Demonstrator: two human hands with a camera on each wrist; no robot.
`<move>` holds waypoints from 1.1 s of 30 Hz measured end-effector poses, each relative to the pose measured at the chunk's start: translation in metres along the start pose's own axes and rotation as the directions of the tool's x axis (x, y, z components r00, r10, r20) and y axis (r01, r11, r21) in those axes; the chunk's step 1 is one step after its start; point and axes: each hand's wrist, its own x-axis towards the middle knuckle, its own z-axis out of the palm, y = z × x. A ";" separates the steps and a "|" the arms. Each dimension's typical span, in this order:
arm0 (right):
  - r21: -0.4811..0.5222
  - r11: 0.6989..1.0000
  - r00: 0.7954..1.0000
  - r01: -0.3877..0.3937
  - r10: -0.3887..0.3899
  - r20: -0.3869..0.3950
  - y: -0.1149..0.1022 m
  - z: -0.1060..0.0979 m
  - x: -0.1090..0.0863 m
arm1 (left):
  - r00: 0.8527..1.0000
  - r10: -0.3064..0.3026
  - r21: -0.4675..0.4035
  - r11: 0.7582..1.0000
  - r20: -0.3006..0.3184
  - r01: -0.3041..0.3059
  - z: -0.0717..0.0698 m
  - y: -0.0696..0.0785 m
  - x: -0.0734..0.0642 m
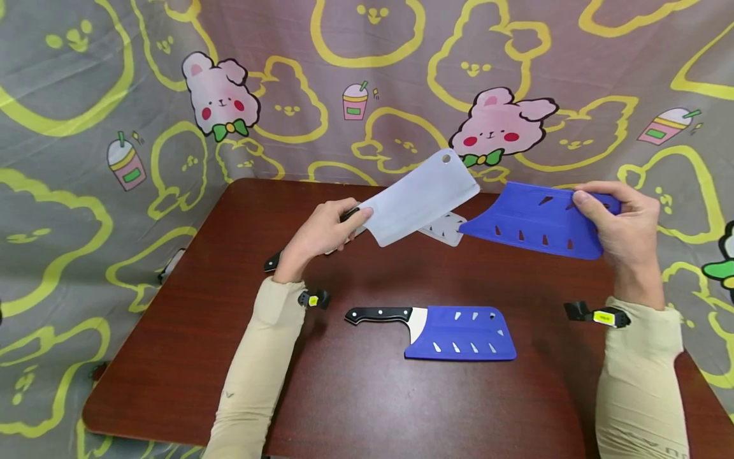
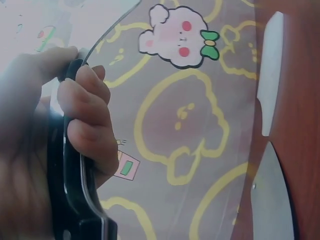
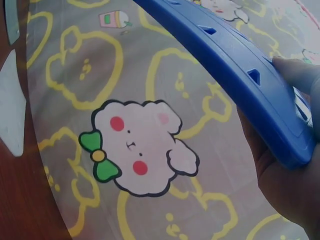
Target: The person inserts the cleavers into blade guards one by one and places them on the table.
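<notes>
My left hand (image 1: 323, 233) grips a cleaver by its black handle (image 2: 75, 190), fingers curled round it in the left wrist view. The wide bare blade (image 1: 424, 197) slants up to the right, with a hole near its far corner. My right hand (image 1: 625, 220) pinches the outer end of a blue slotted blade cover (image 1: 539, 220), thumb on the near face. The cover's pointed corner is close to the blade, and both are held above the table. Below them lies a second cleaver, black handle (image 1: 378, 314) to the left, its blade mostly inside another blue cover (image 1: 459, 335).
Farther back on the brown table (image 1: 189, 331) lies another knife, its black handle (image 1: 272, 262) partly behind my left arm. Near it is a white slotted cover (image 1: 447, 229), partly hidden by the raised blade. A cartoon-print curtain (image 1: 395, 83) hangs behind the table.
</notes>
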 end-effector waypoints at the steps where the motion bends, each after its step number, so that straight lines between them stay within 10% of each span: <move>1: 0.010 1.000 1.000 0.006 -0.006 0.001 0.000 0.001 0.000 | 1.000 0.006 -0.001 1.000 -0.003 -0.006 -0.001 0.001 0.000; 33: 0.027 0.999 0.992 0.021 -0.024 0.122 0.003 0.013 -0.009 | 0.996 0.092 -0.029 0.995 0.011 -0.091 0.002 0.006 -0.007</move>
